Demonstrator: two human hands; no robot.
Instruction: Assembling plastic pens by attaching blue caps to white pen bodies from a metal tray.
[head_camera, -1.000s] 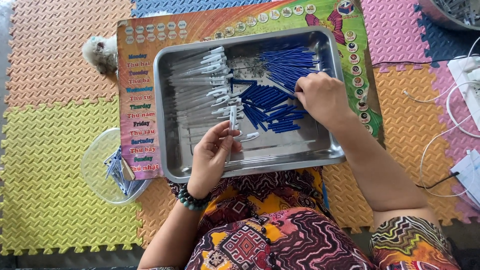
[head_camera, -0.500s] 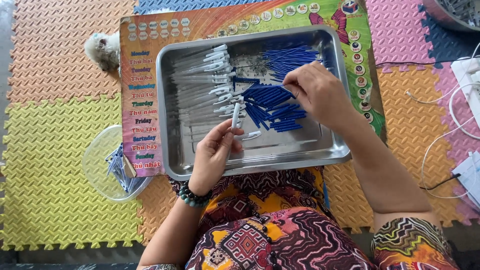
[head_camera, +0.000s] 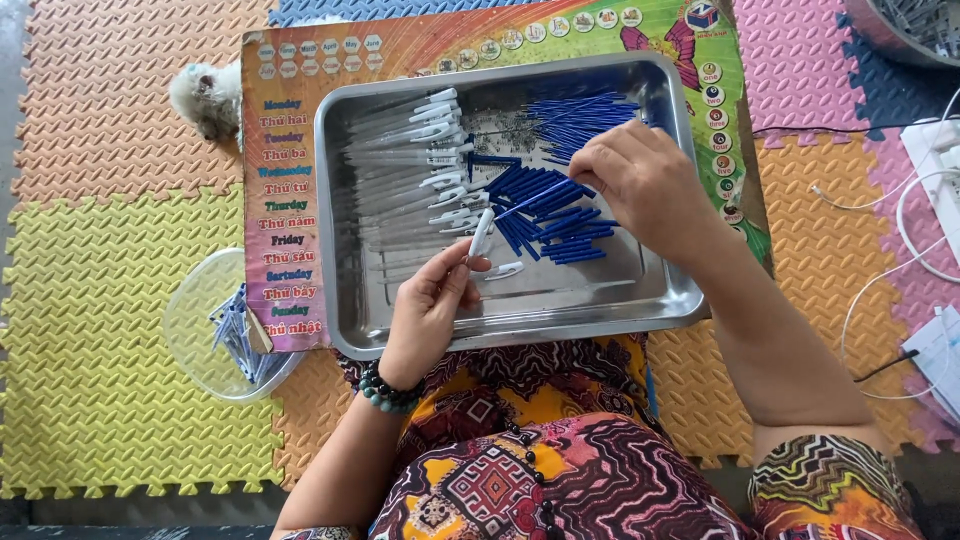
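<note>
Left hand (head_camera: 428, 315) stays clamped on a clear pen barrel (head_camera: 481, 233) over the steel tray (head_camera: 500, 335). Right hand (head_camera: 640, 180) has shifted onto the blue refills (head_camera: 545, 195), fingers pinched together, probably on one refill, though the grip is hidden.

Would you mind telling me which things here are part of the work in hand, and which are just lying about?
In use:
left hand holding a clear pen barrel
right hand on the blue refills
metal tray
clear barrels pile

Lying about:
plastic bowl
white cables
fluffy toy
</note>
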